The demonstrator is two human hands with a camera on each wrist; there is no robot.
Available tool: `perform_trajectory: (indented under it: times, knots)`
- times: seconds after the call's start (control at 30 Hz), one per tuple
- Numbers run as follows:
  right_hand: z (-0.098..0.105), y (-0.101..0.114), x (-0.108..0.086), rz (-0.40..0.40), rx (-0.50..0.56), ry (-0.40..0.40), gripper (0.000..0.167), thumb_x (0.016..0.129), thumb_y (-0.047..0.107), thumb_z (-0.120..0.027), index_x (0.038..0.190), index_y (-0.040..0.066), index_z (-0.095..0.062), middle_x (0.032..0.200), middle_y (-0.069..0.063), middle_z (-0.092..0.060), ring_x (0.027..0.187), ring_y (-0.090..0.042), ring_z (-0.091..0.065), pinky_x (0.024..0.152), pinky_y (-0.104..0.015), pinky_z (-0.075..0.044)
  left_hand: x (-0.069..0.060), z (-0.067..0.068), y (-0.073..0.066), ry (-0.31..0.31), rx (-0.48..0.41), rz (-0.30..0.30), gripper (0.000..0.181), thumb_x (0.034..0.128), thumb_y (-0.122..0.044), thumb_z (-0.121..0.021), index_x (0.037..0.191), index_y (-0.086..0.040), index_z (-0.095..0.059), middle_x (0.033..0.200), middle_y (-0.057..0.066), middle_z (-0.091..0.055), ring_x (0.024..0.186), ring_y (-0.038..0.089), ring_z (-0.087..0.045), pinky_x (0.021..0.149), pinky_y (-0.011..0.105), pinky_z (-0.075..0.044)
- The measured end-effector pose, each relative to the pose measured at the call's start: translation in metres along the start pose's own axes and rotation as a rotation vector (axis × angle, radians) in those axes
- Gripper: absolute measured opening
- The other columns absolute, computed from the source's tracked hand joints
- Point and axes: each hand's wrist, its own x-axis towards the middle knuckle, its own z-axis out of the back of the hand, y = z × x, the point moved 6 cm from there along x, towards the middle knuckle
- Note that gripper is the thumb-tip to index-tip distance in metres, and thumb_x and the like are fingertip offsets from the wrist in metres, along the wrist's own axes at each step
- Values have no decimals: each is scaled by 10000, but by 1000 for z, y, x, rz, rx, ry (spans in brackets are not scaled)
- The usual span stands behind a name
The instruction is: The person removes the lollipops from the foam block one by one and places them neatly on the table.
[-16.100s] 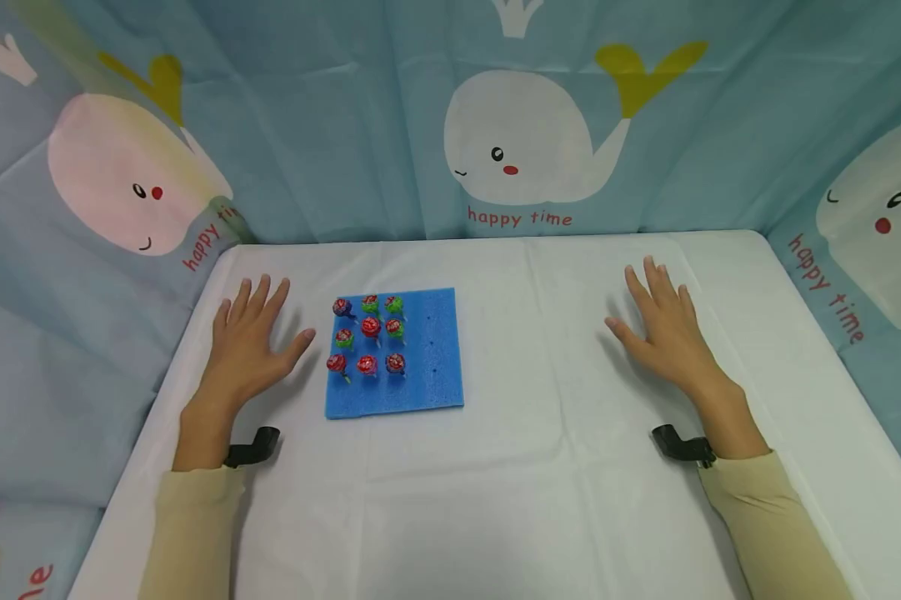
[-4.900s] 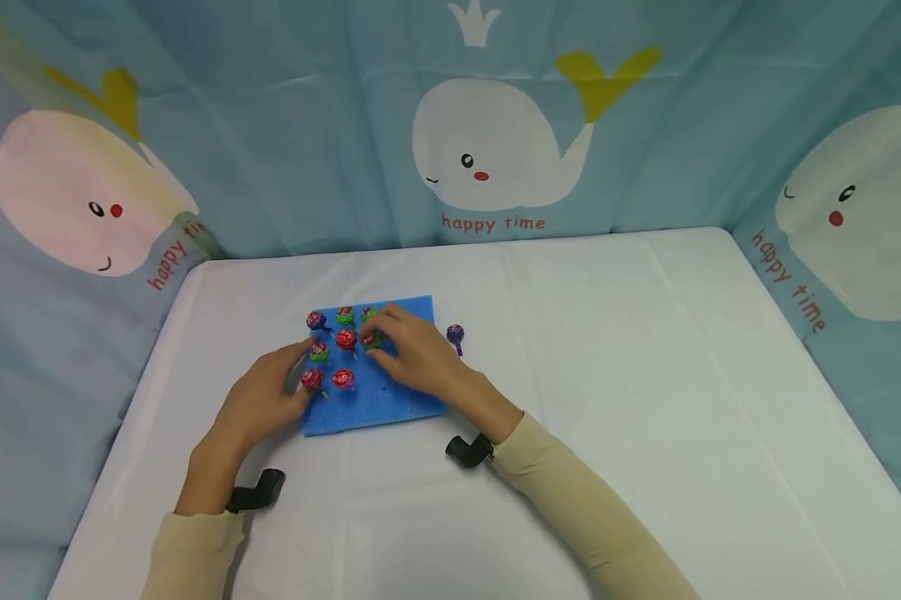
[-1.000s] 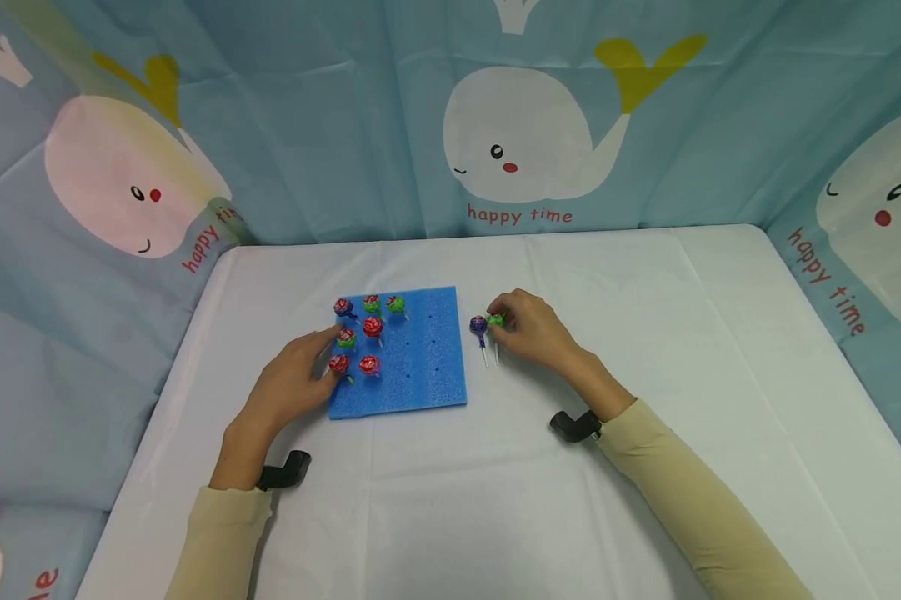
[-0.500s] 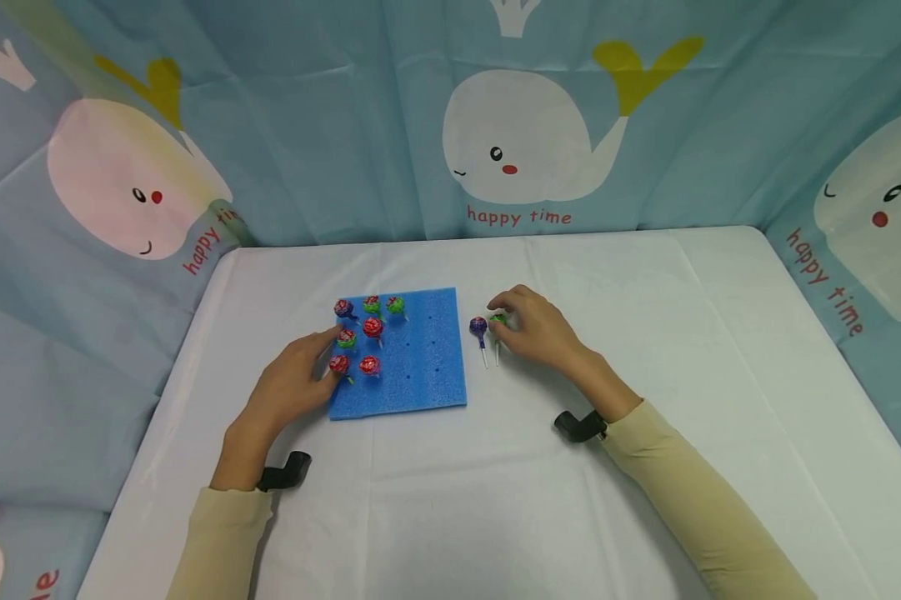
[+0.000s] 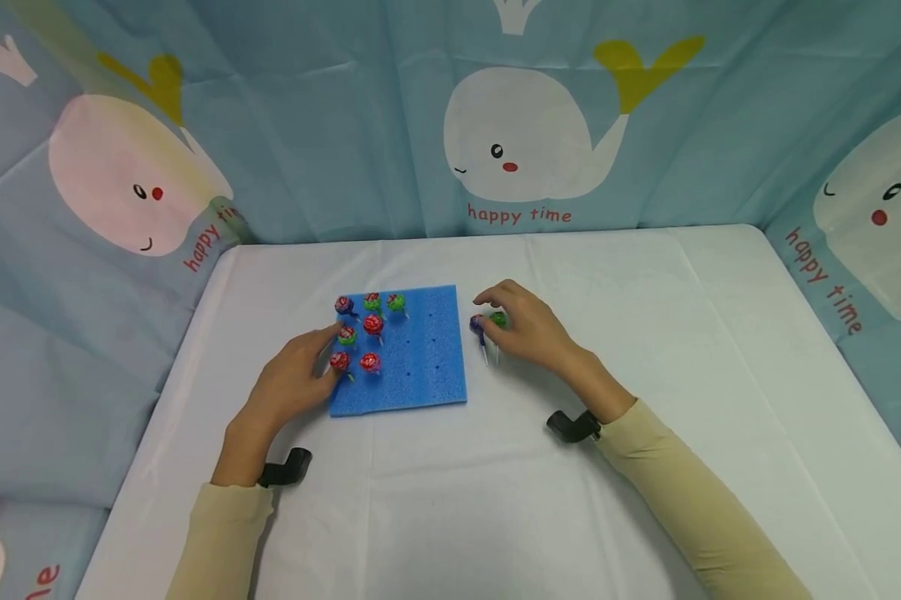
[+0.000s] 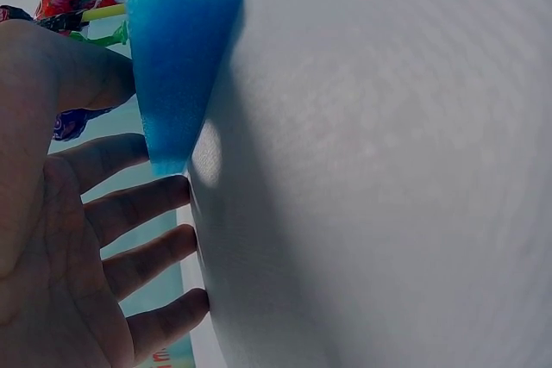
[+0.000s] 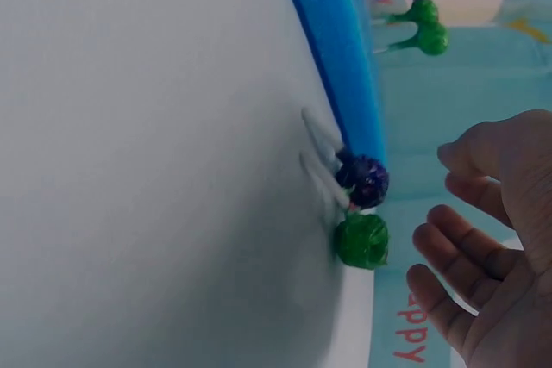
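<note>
The left hand (image 5: pixel 294 375) touches the blue foam board (image 5: pixel 429 383) at its 9 o'clock edge, fingers spread, gripping nothing. 7 lollipops (image 5: pixel 372 324) stand in it. At its 3 o'clock, 1 purple lollipop (image 7: pixel 367 182) and 1 green lollipop (image 7: pixel 362 241) lie on white cloth (image 5: pixel 458 508); the right hand (image 5: pixel 534 332) hangs near them, fingers parted, empty.

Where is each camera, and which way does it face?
Head: on the person's head, looking forward and down at the blue board, lollipops and table; left hand, right hand and sleeves show.
Left wrist: on that wrist, looking at the board's edge; the left hand shows.
Right wrist: on that wrist, looking at the purple lollipop and green lollipop beside the board; the right hand shows.
Shared: head and right wrist both show that pair.
</note>
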Motion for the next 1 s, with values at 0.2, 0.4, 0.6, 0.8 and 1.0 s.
perform_trajectory:
  times: [0.2, 0.4, 0.6, 0.8, 1.0]
  knots:
    - [-4, 10, 1, 13, 17, 6, 300, 1002, 159, -708, 1278, 41, -708, 1281, -132, -682, 1206, -309, -697, 1008, -469, -597, 0, 1, -2, -3, -9, 4, 684, 989, -223, -589, 1633, -88, -401, 1632, 248, -467, 1535, 479, -400, 1246, 690, -336]
    - [-9, 22, 3, 68, 4, 17, 309, 1002, 158, -705, 1290, 44, -698, 1279, -137, -679, 1182, -286, -701, 992, -443, -607, -1, 0, -4, -3, -1, 15, 682, 990, -231, -588, 1630, -82, -406, 1628, 249, -473, 1531, 481, -408, 1246, 683, -342]
    - [-13, 28, 11, 93, 17, 18, 304, 1009, 154, -694, 1294, 47, -691, 1279, -154, -676, 1201, -307, -708, 996, -449, -616, -1, 2, -4, -10, 11, 18, 680, 998, -245, -584, 1634, -88, -400, 1638, 246, -460, 1538, 480, -398, 1249, 680, -339]
    - [-20, 29, 18, 106, 49, 31, 308, 1007, 140, -695, 1294, 30, -688, 1270, -164, -674, 1191, -331, -704, 942, -440, -620, 0, 2, -4, -9, 12, 12, 682, 994, -245, -584, 1633, -90, -402, 1640, 246, -457, 1539, 481, -393, 1248, 685, -336]
    - [-28, 34, 26, 110, 27, 27, 318, 1010, 145, -698, 1314, 53, -676, 1274, -133, -667, 1177, -278, -702, 932, -401, -616, 0, 0, -2, 1, 9, 15, 685, 995, -254, -591, 1632, -88, -402, 1638, 244, -461, 1537, 482, -397, 1246, 685, -339]
